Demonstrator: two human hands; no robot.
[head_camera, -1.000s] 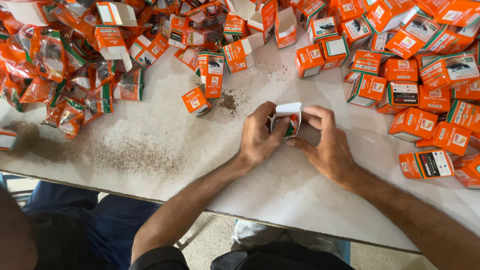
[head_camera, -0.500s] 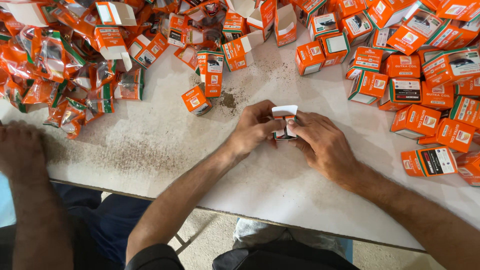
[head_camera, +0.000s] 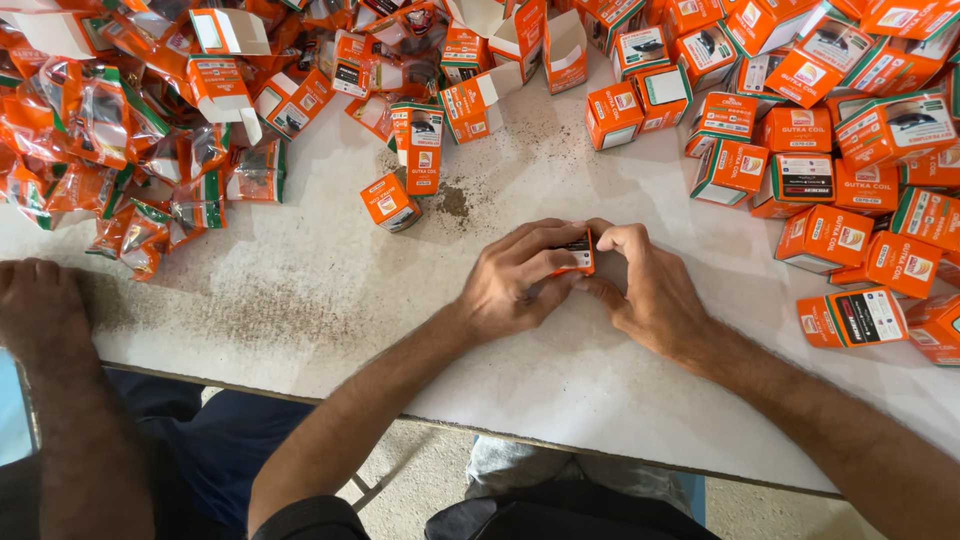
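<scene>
Your two hands close around one small orange box.
Your left hand (head_camera: 520, 280) and right hand (head_camera: 645, 290) grip the small orange box (head_camera: 578, 255) between them, just above the white worktop (head_camera: 330, 290), near its front edge.

Bare forearms; dark sleeve at left elbow; no rings.

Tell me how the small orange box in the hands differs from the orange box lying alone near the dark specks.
The held box is gripped between the left hand and right hand, mostly hidden by fingers; the lone box lies untouched on the white table, fully visible. The held box sits near the table's middle; the lone box lies closer to the pile. Both are small, orange cartons.
</scene>
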